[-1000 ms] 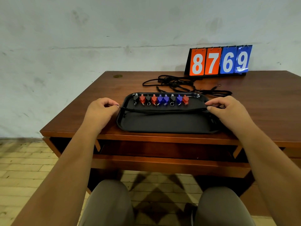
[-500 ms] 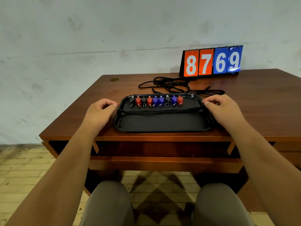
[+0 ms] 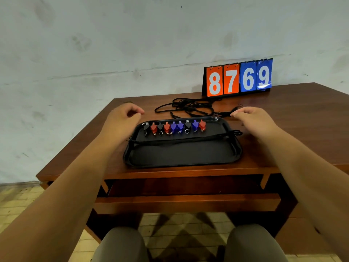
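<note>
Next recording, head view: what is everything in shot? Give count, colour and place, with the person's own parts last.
table: one, brown wood, against the wall
tray: one, black, near the table's front edge
whistles: nine (three black, three red, three blue), in a row along the tray's far side
cord: one, black, laid across the tray from left rim to right rim
cord tangle: one, black, on the table behind the tray
flip scoreboard: one, two orange and two blue cards reading 8769, at the table's back
floor: yellowish tiles, below
left hand: one, beyond the tray's far left corner, holding nothing
right hand: one, by the tray's far right corner, holding nothing
knees: two, grey trousers, bottom
</note>
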`<state>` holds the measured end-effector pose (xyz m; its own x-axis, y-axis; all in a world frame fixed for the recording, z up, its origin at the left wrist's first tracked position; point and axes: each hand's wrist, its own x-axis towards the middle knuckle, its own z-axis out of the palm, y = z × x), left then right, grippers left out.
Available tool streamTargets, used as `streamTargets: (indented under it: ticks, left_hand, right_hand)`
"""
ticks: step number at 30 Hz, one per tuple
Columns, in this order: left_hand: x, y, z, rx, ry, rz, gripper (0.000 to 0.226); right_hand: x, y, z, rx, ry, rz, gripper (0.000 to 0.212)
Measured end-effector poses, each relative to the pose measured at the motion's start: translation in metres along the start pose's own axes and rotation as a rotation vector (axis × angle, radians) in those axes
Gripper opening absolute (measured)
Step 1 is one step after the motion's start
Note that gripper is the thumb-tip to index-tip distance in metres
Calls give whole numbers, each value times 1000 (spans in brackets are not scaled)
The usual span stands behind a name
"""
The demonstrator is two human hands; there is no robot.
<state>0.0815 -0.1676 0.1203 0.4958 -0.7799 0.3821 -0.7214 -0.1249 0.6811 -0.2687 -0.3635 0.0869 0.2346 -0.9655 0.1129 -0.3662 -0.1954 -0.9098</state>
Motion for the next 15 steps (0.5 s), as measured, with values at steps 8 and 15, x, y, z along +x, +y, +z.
streamTargets:
  ticks: [8,15]
  left_hand:
    - [53,67,62,144,-328,109,17]
    - [96,119,157,248,-463,289,17]
  right_hand:
    - [41,27,-1,1,116,50,18]
    - [55,42,-1,-90,168,-7,18]
